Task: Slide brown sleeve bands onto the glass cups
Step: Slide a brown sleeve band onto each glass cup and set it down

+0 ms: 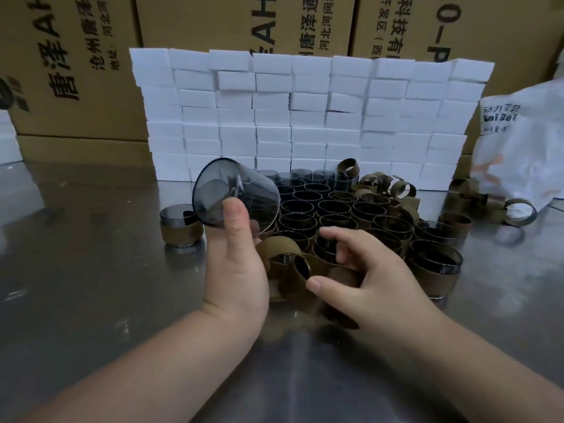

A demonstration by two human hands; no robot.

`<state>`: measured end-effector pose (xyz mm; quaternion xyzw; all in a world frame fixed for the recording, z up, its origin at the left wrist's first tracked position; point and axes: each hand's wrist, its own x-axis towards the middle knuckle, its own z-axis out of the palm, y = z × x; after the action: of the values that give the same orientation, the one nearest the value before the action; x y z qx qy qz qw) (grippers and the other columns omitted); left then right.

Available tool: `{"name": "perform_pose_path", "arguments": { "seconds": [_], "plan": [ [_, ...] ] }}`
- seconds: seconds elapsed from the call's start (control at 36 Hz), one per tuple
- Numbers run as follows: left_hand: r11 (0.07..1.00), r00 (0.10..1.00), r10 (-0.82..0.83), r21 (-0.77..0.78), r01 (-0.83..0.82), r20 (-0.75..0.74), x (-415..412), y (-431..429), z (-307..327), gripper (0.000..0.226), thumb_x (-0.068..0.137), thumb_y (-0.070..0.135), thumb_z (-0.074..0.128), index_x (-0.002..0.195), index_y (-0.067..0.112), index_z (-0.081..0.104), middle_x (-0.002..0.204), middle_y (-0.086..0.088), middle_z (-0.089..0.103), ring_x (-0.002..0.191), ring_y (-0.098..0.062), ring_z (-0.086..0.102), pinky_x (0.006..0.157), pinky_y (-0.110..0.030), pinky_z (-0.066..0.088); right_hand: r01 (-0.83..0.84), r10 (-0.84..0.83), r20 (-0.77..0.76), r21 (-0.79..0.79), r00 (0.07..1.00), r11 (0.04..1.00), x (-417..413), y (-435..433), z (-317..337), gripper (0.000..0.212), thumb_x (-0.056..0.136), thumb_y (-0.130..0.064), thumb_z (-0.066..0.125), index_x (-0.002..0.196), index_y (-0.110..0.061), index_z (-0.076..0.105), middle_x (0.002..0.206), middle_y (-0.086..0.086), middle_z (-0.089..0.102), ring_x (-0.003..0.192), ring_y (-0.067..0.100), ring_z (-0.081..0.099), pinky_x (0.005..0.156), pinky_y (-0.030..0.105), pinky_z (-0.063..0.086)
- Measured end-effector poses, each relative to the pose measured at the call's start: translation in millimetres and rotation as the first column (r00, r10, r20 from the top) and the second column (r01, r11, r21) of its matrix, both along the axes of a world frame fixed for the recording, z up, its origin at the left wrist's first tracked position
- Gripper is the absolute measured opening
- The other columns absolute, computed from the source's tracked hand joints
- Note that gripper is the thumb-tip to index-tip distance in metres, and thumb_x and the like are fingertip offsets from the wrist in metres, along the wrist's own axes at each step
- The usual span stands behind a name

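Gripping bare glass cup (236,193) in left hand (235,270); right hand (375,270) fingers (338,236) half-curled near sleeve band (280,248), hold unclear. Mostly sleeved; bare ones at 12 o'clock.

1. This is a packing workshop or warehouse work area, not a home.
2. Large brown corrugated cardboard cartons (76,71), printed with bold black Chinese characters, stand stacked along the back.
3. In front of them, many small plain white rectangular boxes (305,117) are piled into a neat wall several rows high.
4. The work surface is a shiny, scuffed stainless-steel table (91,270).
5. Goods lie in bulk: dozens of identical smoky dark glass cups (332,207) stand in tight rows beside a loose heap of brown sleeve bands (384,184).
6. A crumpled white plastic bag with printed lettering (525,141) sits at the right.
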<state>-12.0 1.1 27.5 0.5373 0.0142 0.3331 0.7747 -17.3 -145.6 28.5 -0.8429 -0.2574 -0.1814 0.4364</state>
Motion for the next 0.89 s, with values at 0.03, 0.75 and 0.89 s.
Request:
{"name": "perform_pose_path", "arguments": {
  "seconds": [0.03,0.75,0.89],
  "plan": [
    [1.000,1.000,0.002,0.001,-0.002,0.003,0.6,0.6,-0.7,0.079,0.049,0.086,0.035,0.088,0.020,0.055,0.077,-0.001,0.053,0.073,-0.025,0.048,0.075,-0.042,0.033,-0.008,0.008,-0.007,-0.021,1.000,1.000,-0.4,0.3,-0.4,0.044,0.061,-0.052,0.068,0.100,-0.056,0.049,0.087,-0.020,0.049,0.088,-0.009,0.048,0.073,0.000,0.034],
    [0.903,0.908,-0.410,-0.174,0.392,-0.085,9.0,24.3,18.2,0.060,0.057,0.076,0.045,0.077,0.021,0.059,0.055,0.003,0.046,0.038,-0.008,0.029,0.036,-0.013,0.020,-0.245,0.240,0.110,0.039,0.965,0.969,-1.4,-11.4,10.4,0.026,0.068,-0.046,0.060,0.055,-0.024,0.063,0.076,-0.007,0.055,0.061,0.007,0.054,0.054,0.015,0.039],
    [0.944,0.942,-0.289,-0.211,0.252,-0.170,14.4,41.9,24.8,0.058,0.079,0.075,0.038,0.069,0.019,0.050,0.053,0.007,0.043,0.039,-0.007,0.020,0.035,-0.014,0.016,-0.259,0.249,0.151,0.049,0.957,0.965,3.6,-18.1,14.6,0.051,0.068,-0.071,0.058,0.058,-0.022,0.063,0.076,-0.008,0.057,0.057,0.004,0.055,0.050,0.013,0.039]
  ]
}}
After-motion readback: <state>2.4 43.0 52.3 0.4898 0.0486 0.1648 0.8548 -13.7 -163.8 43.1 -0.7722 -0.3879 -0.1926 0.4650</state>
